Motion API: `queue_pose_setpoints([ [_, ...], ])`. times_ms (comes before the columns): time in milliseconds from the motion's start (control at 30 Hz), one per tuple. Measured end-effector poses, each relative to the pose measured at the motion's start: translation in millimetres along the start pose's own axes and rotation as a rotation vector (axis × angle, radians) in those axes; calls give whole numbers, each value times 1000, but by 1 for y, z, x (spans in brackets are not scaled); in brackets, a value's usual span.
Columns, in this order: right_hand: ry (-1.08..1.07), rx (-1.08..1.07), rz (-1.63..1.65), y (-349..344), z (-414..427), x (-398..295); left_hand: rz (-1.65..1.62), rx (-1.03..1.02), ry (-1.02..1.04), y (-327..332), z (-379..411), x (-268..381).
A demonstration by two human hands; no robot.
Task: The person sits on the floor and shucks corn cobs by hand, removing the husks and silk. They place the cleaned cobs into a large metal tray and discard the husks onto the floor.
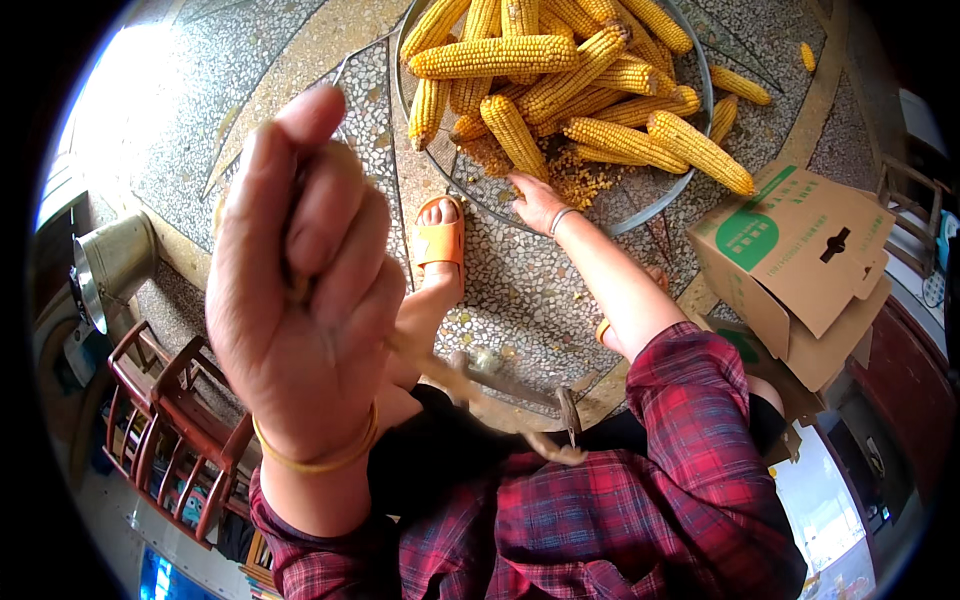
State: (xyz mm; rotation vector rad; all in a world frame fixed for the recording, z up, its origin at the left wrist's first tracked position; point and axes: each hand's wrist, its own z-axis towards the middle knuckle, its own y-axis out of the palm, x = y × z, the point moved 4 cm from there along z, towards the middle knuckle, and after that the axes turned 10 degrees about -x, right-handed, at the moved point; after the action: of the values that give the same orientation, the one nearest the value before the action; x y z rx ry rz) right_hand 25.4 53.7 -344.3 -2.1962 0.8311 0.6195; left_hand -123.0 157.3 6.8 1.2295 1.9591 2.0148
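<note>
Raised close to the camera, my left hand (307,255) has its fingers curled in, with a bit of tan material showing between fingers and palm. A blurred, tan, cord-like strip (450,379) trails from beside that hand towards the plaid shirt; its exact kind is unclear. My right hand (536,202) reaches over the near rim of a round, shallow pan (649,214), fingers apart, by the lower end of a yellow corn cob (514,135). Loose kernels (581,184) lie beside its fingertips. Many more ears of corn (495,56) are heaped in the pan.
An open cardboard box (802,240) stands to the right. At the left are red wooden chairs (199,412) and a metal bucket (116,259). Two ears (739,86) lie outside the pan on the stone-chip floor. A foot in an orange sandal (439,244) is near the pan.
</note>
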Motion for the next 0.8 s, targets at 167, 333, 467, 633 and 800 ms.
queue_pose_setpoints([
  [167, 414, 137, -47, -14, -4, 28, -7, -21, -6, -4, 4, -3],
  [333, 60, 8, -61, -3, 27, 5, 46, -30, -57, 1, 6, -8],
  [467, -19, 302, -362, 13, 27, 0, 52, 12, -101, 1, 13, -18],
  [633, -18, 86, -458, 12, 33, -15, 98, 40, -135, 10, 9, -25],
  [800, -131, -213, -647, 8, 20, 10, 117, 13, -182, 17, 12, -34],
])
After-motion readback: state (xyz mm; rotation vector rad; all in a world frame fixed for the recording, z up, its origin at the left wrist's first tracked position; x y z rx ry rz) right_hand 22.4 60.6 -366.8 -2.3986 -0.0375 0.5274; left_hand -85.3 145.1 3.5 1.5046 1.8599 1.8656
